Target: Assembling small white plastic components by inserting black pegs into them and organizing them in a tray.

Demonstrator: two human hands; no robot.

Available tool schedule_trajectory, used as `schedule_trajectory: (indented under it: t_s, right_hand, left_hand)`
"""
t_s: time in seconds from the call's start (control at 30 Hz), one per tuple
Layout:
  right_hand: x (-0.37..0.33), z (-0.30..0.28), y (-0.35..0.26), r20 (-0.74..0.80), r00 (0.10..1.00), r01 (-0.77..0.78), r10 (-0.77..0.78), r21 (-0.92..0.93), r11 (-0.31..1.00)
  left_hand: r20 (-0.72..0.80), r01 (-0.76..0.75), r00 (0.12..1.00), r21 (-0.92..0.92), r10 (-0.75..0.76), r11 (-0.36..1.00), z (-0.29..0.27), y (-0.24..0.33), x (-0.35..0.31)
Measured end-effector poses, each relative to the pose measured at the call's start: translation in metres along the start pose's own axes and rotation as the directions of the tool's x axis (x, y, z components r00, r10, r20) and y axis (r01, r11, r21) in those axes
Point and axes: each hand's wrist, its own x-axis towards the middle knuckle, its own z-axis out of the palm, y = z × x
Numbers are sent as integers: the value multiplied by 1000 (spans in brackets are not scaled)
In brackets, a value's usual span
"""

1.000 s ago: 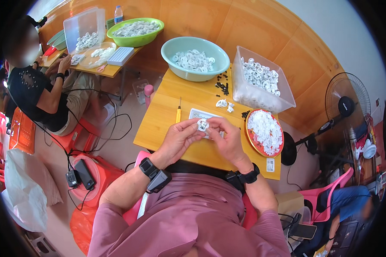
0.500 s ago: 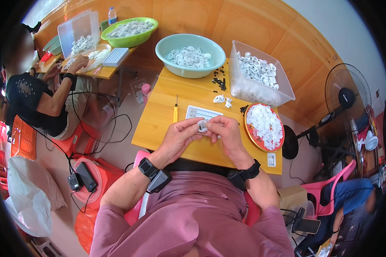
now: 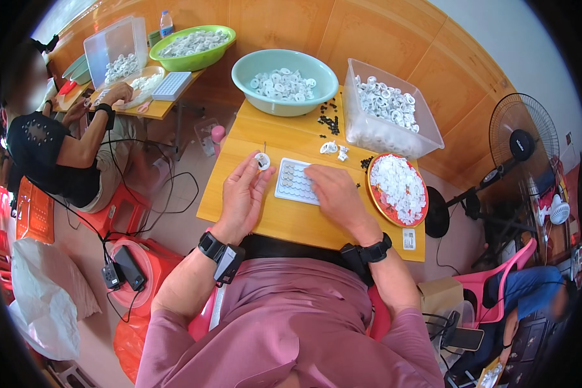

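Observation:
My left hand (image 3: 241, 197) pinches a small round white plastic part (image 3: 262, 161) with a dark middle between its fingertips, above the left of the table. Just behind it shows the thin shaft of a screwdriver (image 3: 265, 147), its handle hidden by the hand. A white tray of small compartments (image 3: 295, 192) lies in front of me, with small metallic pieces in several of them. Over its right edge is my right hand (image 3: 340, 196), fingers bent and together at the tray; whatever they hold is hidden.
Behind the tray stand a pale green basin (image 3: 239, 81) and a clear bin (image 3: 394, 143), both of white parts. An oval red plate (image 3: 373, 198) of white pieces lies right. Small black pieces (image 3: 330, 126) dot the table. A co-worker (image 3: 58, 152) sits left; a fan (image 3: 521, 145) stands right.
My hands have parted. The left moved left and up with the round white part, covering the screwdriver's handle; the right moved to the tray, which is now more exposed.

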Motion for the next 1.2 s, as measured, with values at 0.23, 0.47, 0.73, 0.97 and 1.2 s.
schedule_trajectory:
  t_s: [0.23, 0.47, 0.73, 0.97, 1.2]
  right_hand:
    - [5, 6, -34, 152, 961, 242, -229, -73, 967]
    - [-2, 3, -31, 231, 945, 240, -234, 0, 971]
    - [1, -12, -10, 0, 995, 97, -97, 33, 995]
    - [1, 3, -2, 38, 977, -214, 211, 180, 960]
    - [1, 3, -6, 86, 971, -232, 223, 107, 967]
  left_hand:
    - [54, 11, 999, -43, -8, 999, -1, 2, -2]
    - [55, 35, 998, -26, -33, 999, 0, 1, -2]
    - [84, 89, 993, -22, -87, 996, -4, -4, -3]
    - [160, 225, 962, 1, -222, 974, 6, -10, -10]
    - [206, 281, 938, 21, -279, 960, 6, -10, -12]
